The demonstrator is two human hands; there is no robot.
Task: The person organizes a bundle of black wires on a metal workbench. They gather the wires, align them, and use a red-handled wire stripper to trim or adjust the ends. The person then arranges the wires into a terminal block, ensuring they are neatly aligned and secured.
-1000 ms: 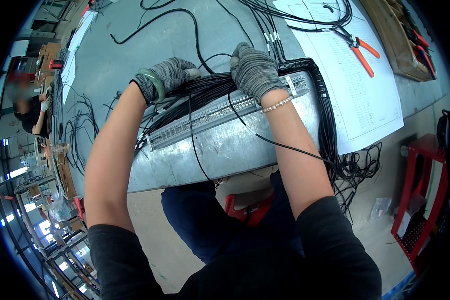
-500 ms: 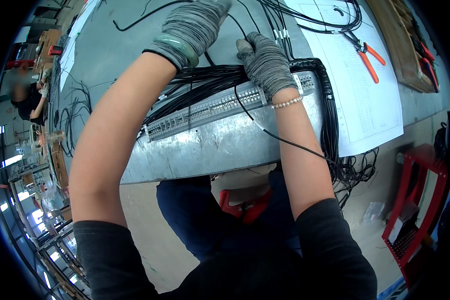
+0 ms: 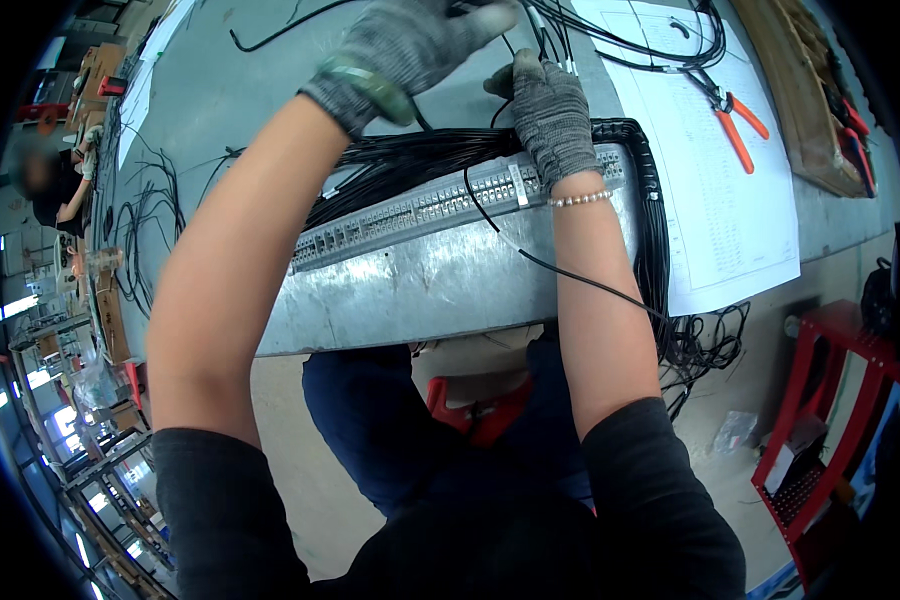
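My left hand point(image 3: 420, 50), in a grey striped knit glove with a green bangle at the wrist, reaches across the top edge of the view. Its fingers point right and are blurred and partly cut off. My right hand point(image 3: 555, 120), gloved alike, is closed with thumb and fingers around a thin black wire point(image 3: 500, 112). Below it lies a long terminal strip point(image 3: 420, 205) with rows of metal screws, slanting up to the right. A thick bundle of black wires point(image 3: 410, 150) runs along its far side. One loose wire point(image 3: 570, 273) crosses over my right forearm.
Orange-handled pliers point(image 3: 735, 130) lie on a printed paper sheet point(image 3: 730, 230) at the right. Beyond stands a wooden tray point(image 3: 800, 90) with tools. A wire harness point(image 3: 655, 240) hangs over the table edge near a red stool point(image 3: 820, 400). Another person point(image 3: 60, 190) works at far left.
My left hand has moved right, toward the right hand. My right hand has shifted slightly right and away from me, its thumb now nearer the marked wires.
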